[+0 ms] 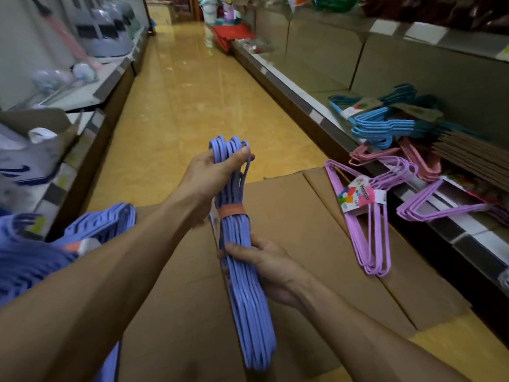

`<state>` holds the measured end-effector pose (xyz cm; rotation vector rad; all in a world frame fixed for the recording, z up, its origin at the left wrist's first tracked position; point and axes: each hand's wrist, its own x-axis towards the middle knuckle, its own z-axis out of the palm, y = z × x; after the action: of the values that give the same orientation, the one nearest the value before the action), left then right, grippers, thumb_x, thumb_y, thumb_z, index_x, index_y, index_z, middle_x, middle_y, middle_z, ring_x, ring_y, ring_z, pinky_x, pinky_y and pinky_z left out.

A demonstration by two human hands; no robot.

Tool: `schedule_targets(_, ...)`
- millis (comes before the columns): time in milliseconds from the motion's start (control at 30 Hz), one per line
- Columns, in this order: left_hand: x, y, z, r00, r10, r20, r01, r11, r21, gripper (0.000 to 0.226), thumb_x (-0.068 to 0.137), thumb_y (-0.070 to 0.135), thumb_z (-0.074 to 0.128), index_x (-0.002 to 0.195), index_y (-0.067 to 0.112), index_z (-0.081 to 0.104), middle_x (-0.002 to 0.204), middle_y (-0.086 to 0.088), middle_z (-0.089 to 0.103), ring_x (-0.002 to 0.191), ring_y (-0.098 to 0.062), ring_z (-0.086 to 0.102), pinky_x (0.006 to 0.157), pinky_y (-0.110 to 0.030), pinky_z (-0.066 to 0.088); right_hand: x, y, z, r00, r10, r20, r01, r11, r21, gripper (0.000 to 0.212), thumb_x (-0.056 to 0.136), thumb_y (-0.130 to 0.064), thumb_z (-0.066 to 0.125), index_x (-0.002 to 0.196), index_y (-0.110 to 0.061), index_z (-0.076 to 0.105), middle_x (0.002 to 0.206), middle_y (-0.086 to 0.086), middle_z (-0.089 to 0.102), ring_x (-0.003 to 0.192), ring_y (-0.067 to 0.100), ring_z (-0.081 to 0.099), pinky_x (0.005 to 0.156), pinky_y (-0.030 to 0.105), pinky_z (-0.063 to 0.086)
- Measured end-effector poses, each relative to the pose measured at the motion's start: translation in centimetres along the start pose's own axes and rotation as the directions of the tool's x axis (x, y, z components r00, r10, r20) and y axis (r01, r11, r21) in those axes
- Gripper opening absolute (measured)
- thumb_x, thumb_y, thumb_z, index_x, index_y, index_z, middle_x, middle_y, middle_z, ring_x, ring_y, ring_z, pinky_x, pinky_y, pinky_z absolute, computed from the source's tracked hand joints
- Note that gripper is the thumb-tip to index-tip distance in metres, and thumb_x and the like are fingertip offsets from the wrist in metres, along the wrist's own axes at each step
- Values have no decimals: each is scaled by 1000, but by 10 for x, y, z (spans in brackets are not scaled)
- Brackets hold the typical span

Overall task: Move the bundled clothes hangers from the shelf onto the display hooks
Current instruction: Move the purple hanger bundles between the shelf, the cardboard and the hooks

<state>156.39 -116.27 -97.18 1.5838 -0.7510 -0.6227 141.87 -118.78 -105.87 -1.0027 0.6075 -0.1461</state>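
Two hands hold one blue hanger bundle (242, 271) between them. Its long side points away: left hand (217, 172) grips the far hook end, right hand (264, 267) grips the near middle.

The right-hand shelf (316, 113) carries blue hanger bundles (385, 122), pink hangers (424, 161) and brown cardboard sheets (473, 158). A lilac hanger bundle (369, 216) lies on the cardboard box (289, 216), which stands on the yellow floor (187, 100).
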Motion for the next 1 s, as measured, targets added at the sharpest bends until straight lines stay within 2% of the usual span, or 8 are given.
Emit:
schedule_targets(167,-17,-4,-56,997,-63,-50,60,997,-56,29,93,37,64,109,15,74,109,10,75,102,-10,67,93,-34,53,15,7,21,973,59,224,-48,997,-51,37,92,-2,65,127,-12,59,107,9,72,82,22,71,75,37,58)
schedule_targets(300,-27,-7,-97,991,-88,-105,97,991,92,42,89,56,63,107,20,72,108,3,75,107,-17,68,105,-46,47,29,21,51,981,35,189,-10,991,-134,39,93,0,63,129,-14,57,105,10,71,75,19,71,70,35,58)
schedule_targets(433,-42,-8,-135,970,-92,-224,164,931,327,57,88,66,54,90,13,72,98,-8,72,98,-22,67,94,-39,51,43,39,82,986,-19,167,47,985,-165,38,94,3,60,130,-8,54,100,12,69,67,16,68,64,29,59)
schedule_targets(500,-48,-7,-153,948,-106,-300,237,864,443,63,89,68,49,85,9,70,93,-11,69,91,-24,64,83,-35,47,50,51,96,988,-42,147,67,983,-168,36,94,2,61,129,-9,55,96,10,70,67,17,67,66,31,59)
schedule_targets(600,-51,-12,-181,927,-44,-372,283,733,618,71,88,69,51,113,3,63,105,-14,67,92,-29,62,75,-37,45,61,69,114,992,-64,110,82,982,-169,30,94,2,62,118,-16,59,95,11,72,75,24,67,77,42,58)
schedule_targets(733,-60,-21,-207,955,129,-268,138,604,785,60,95,50,55,144,18,45,141,-8,55,127,-26,53,103,-39,43,77,93,134,990,-114,85,128,972,-196,28,90,-3,69,109,-22,63,101,12,72,75,19,68,67,33,56)
schedule_targets(833,-67,-32,-218,973,179,-144,54,432,900,49,99,49,48,142,25,48,141,0,52,126,-23,51,102,-41,43,87,105,147,987,-141,82,156,963,-220,31,77,-20,73,105,-26,64,99,2,72,85,18,69,73,33,57)
schedule_targets(1000,-71,-48,-231,977,133,-165,104,380,919,58,98,53,44,145,19,42,147,-1,47,132,-22,46,105,-42,38,96,135,167,986,-121,114,145,961,-237,40,73,-27,70,112,-24,64,105,5,72,96,25,70,86,44,58)
